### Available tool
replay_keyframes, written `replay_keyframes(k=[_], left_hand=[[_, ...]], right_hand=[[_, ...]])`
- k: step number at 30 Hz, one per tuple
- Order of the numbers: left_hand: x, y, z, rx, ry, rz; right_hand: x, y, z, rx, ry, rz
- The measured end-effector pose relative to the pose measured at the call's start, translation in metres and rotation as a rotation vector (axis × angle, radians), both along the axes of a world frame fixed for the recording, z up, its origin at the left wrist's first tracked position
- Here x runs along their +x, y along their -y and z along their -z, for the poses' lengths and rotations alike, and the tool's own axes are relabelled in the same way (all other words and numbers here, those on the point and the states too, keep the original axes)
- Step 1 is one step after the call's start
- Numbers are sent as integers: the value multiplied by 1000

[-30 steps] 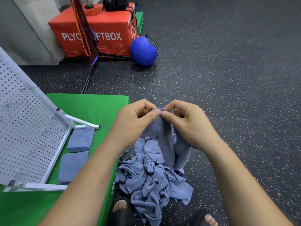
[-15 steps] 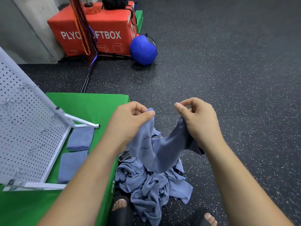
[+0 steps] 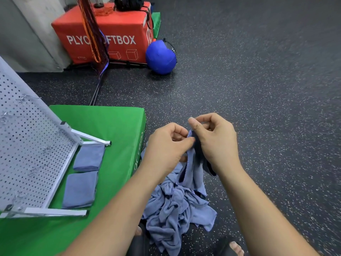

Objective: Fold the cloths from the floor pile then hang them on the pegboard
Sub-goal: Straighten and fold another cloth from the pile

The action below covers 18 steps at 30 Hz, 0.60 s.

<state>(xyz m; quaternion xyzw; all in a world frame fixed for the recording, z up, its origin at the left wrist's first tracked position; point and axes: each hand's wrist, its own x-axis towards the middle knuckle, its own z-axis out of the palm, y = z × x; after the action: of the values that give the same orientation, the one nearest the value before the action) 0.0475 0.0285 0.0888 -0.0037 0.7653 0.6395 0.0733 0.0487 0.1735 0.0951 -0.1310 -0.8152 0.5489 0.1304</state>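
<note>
A blue-grey cloth [image 3: 191, 172] hangs doubled over in front of me. My left hand [image 3: 167, 146] and my right hand [image 3: 215, 140] both pinch its top edge, close together. Below it a crumpled pile of the same cloths [image 3: 177, 209] lies on the dark floor between my feet. The white pegboard [image 3: 24, 145] leans at the left on a green mat [image 3: 114, 141], with small metal hooks on it. Two folded cloths [image 3: 89, 157] [image 3: 80, 189] lie on the mat beside the pegboard's frame.
A red plyo soft box [image 3: 114, 36] stands at the back left with a dark bag on top. A blue ball [image 3: 160, 57] sits beside it. Coloured bands hang from a stand [image 3: 94, 34] in front of the box. Speckled dark floor [image 3: 258, 89] stretches to the right.
My hands drew apart, stretching the cloth between them, then came back together. The cloth now hangs doubled from both pinches.
</note>
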Motion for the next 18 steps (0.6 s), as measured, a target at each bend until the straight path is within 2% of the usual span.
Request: replay_keyframes(k=[4, 9, 13, 18], left_hand=[[-2, 4, -1, -20, -1, -19], [-8, 13, -2, -51, -26, -63], [-11, 19, -5, -147, -98, -93], [-13, 23, -10, -122, -150, -13]], right_hand=[[0, -1, -4, -17, 33, -15], [0, -3, -12, -340, 145, -157], [7, 1, -19, -443, 128, -259], [11, 7, -18, -516, 74, -275]])
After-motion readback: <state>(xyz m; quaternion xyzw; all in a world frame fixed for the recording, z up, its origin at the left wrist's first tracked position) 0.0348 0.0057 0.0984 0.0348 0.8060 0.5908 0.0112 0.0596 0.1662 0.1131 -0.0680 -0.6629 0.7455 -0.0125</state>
